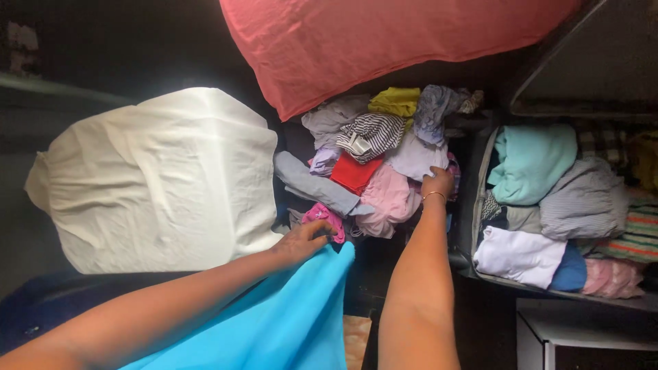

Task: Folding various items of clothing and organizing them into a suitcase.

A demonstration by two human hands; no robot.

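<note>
While my left hand (301, 241) curls its fingers around a bright pink garment (325, 220) at the near edge of a heap of mixed clothes (373, 157), my right hand (437, 183), a thin bangle (434, 196) at its wrist, presses flat on a pale pink piece (391, 199) in that heap, fingers loosely spread, gripping nothing. A turquoise cloth (288, 322) lies under my left forearm. A white pillow (164, 181) sits to the left, an open suitcase (558, 212) of folded clothes to the right.

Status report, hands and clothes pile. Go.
Left hand gripping the pink garment at pile's edge. Right hand pressed flat on the clothes pile. Blue cloth draped under left arm.
</note>
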